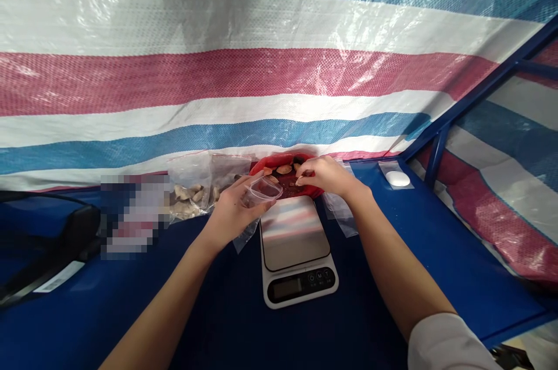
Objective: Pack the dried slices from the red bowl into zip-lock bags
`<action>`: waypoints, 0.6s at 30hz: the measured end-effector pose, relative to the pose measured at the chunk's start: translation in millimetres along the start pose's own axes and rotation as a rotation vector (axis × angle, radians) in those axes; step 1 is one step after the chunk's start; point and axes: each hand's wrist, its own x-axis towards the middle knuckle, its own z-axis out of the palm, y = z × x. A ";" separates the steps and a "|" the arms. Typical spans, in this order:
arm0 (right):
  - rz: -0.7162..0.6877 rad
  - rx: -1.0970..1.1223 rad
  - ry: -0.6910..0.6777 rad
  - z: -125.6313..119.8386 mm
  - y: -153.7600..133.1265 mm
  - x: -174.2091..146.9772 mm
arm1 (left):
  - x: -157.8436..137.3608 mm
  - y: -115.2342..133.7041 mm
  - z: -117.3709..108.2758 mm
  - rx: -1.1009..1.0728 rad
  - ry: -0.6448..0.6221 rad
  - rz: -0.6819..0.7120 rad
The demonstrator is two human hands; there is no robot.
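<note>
My left hand (235,201) is closed around a small clear plastic container (265,188), its rounded rim facing up behind the scale. Over a red tray-like holder (257,166), the fingers of my right hand (320,175) pinch together; what they hold, if anything, is too small to make out. Several brownish, flat pieces (284,169) lie inside the red holder. Just in front of both hands stands a white kitchen scale (300,291) with a shiny metal plate (296,236) that bears nothing. Its display looks dark.
Clear bags with beige pieces (185,204) lie left of my left hand. Flat clear bags (346,219) lie under my right forearm. A white oval object (397,178) rests on a small bag at right. Striped sheeting (261,73) hangs behind the blue table (418,236); a black object (74,236) sits left.
</note>
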 end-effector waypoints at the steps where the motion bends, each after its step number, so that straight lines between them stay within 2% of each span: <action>1: -0.007 0.031 0.018 -0.9 -1.5 -0.4 | -0.1 -0.2 0.4 0.003 0.003 0.004; 5: -0.049 0.211 0.111 -3.2 -10.0 -2.4 | -0.3 0.9 1.8 0.007 0.007 0.014; 10: -0.151 0.471 0.166 -7.4 -27.5 -6.6 | -1.8 8.4 4.3 -0.016 -0.028 0.010; 14: -0.216 0.477 0.168 -8.7 -47.8 -9.6 | -2.5 12.9 7.5 -0.005 -0.034 0.031; 18: -0.249 0.335 0.124 -3.8 -66.2 -9.2 | -2.1 14.7 9.7 0.004 -0.043 0.055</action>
